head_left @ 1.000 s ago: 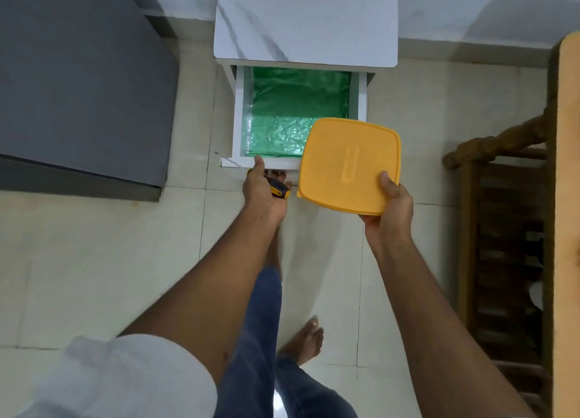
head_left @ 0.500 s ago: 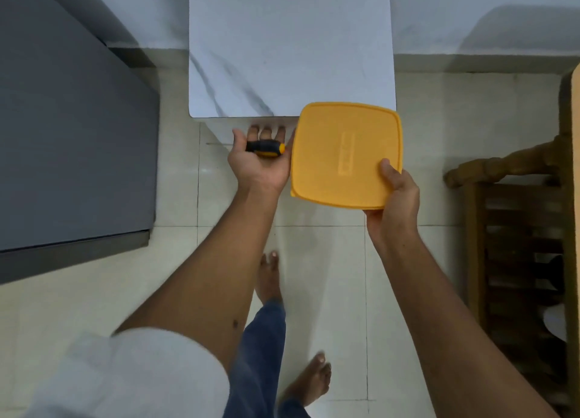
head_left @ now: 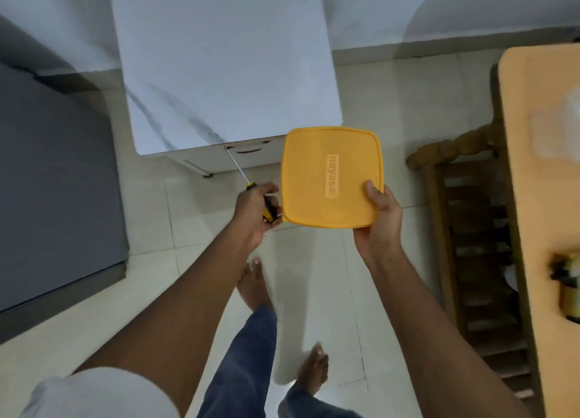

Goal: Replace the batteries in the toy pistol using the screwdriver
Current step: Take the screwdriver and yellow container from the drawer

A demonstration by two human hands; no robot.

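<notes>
Both hands hold: screwdriver (head_left: 265,204), box (head_left: 332,176).

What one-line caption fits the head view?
Standing before a marble-topped cabinet, left hand grips a screwdriver, right hand holds a yellow lidded container.

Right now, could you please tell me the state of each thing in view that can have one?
Drawer: closed.
Yellow container: lid on, held by the right hand.
Screwdriver: gripped in the left hand, shaft pointing away from the person.
</notes>
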